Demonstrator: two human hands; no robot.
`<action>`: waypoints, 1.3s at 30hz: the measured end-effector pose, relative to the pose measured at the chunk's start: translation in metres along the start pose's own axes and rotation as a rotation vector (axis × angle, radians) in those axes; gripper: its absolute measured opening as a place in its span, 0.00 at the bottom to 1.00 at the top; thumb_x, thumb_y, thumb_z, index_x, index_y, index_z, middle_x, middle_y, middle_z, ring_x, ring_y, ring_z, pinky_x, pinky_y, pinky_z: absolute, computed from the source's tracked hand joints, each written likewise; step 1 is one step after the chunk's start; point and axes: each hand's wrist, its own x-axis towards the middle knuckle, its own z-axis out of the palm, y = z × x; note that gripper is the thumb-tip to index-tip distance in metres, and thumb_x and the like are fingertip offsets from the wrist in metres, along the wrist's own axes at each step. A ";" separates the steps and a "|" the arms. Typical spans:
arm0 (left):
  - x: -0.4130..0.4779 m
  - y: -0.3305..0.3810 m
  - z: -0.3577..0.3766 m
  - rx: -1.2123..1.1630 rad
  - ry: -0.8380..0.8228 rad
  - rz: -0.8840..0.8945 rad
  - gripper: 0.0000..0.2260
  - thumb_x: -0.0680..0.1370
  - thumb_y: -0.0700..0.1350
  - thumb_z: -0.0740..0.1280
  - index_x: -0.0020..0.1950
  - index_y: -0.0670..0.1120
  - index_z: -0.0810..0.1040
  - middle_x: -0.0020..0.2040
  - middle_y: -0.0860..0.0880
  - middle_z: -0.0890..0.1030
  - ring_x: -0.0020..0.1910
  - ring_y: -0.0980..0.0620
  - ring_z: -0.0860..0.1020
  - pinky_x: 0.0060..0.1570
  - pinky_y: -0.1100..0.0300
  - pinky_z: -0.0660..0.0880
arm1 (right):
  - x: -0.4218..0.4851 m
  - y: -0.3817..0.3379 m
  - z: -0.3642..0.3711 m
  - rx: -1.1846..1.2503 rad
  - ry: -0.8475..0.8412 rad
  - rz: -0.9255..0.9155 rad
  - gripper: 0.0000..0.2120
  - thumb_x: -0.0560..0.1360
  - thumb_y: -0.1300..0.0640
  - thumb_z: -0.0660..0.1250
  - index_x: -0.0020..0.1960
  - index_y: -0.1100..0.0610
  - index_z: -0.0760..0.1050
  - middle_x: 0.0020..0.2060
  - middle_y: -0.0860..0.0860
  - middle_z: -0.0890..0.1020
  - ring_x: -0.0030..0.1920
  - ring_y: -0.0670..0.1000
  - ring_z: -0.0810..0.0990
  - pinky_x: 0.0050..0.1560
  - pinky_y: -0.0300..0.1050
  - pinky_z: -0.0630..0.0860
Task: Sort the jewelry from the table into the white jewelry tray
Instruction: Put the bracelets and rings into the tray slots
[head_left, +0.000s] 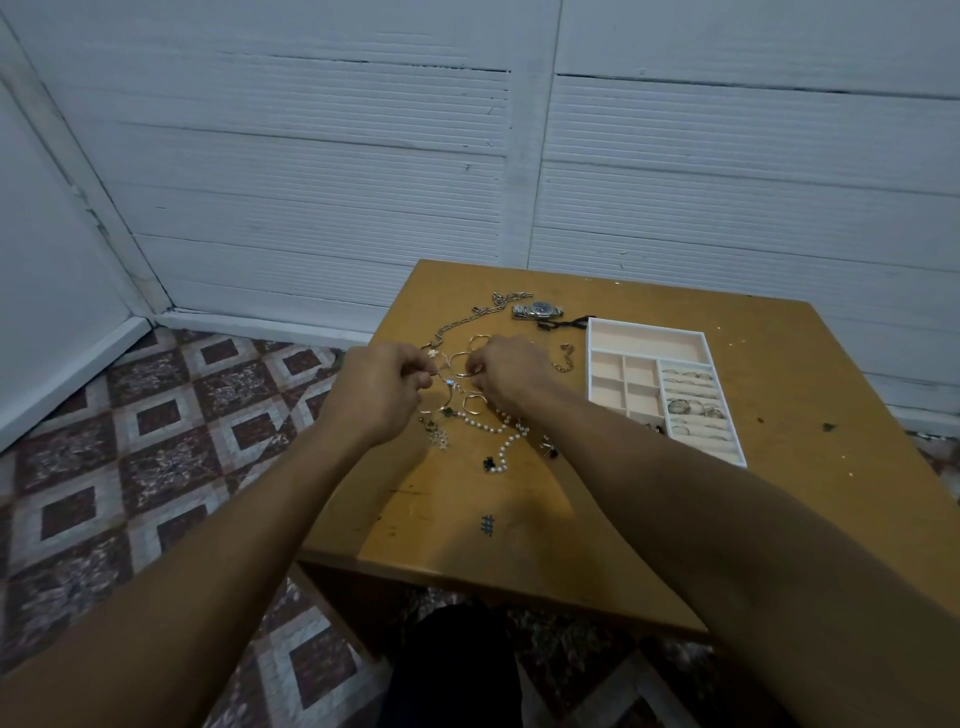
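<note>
Head view: the wooden worktop (571, 519) fills the middle of the scene, set against a white panelled wall with patterned floor tiles to its left. On its right side lies the white jewelry tray (647, 327), with one wide compartment at the far end, small square cells below it, and ring slots along its right side that already hold several rings (691, 405).

Both forearms reach in from the near edge. The left hand (382, 387) and the right hand (506, 371) hover over the loose pile, each with fingers curled in a pinch on opposite ends of one fine bracelet (451, 375).

Around them the unsorted pieces are spread on the worktop left of the tray:
- a pearl strand (506, 441) near the right wrist
- a heavy link chain (457, 327) beyond the hands
- a wristwatch (540, 310) at the far edge
- a hoop (474, 404) just below the held piece

The bracelet's long axis runs left to right between the two hands, and it seems caught among neighbouring pieces. The tray lies to its right, well apart from the left hand and near the right. So the right hand looks better placed to carry it over once it is freed, probably to the wide far compartment.
</note>
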 end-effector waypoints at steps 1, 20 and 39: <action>0.000 -0.002 0.000 0.036 0.021 0.021 0.07 0.79 0.38 0.65 0.53 0.45 0.82 0.42 0.50 0.82 0.40 0.53 0.81 0.43 0.55 0.80 | 0.001 -0.001 0.000 -0.003 0.001 -0.002 0.12 0.78 0.51 0.65 0.61 0.47 0.78 0.61 0.50 0.78 0.61 0.55 0.73 0.58 0.53 0.70; -0.002 -0.022 -0.004 0.102 0.007 0.001 0.04 0.80 0.43 0.65 0.46 0.52 0.76 0.40 0.53 0.82 0.31 0.59 0.81 0.32 0.61 0.78 | 0.021 0.000 -0.009 -0.072 -0.068 -0.177 0.04 0.79 0.55 0.61 0.50 0.48 0.74 0.52 0.49 0.77 0.59 0.54 0.70 0.61 0.55 0.63; -0.006 -0.030 -0.001 -0.016 0.000 -0.047 0.03 0.79 0.41 0.65 0.48 0.47 0.78 0.39 0.54 0.81 0.32 0.58 0.82 0.35 0.61 0.80 | 0.049 -0.012 -0.008 0.127 -0.221 0.037 0.20 0.72 0.47 0.72 0.57 0.52 0.68 0.61 0.56 0.76 0.62 0.59 0.71 0.64 0.60 0.68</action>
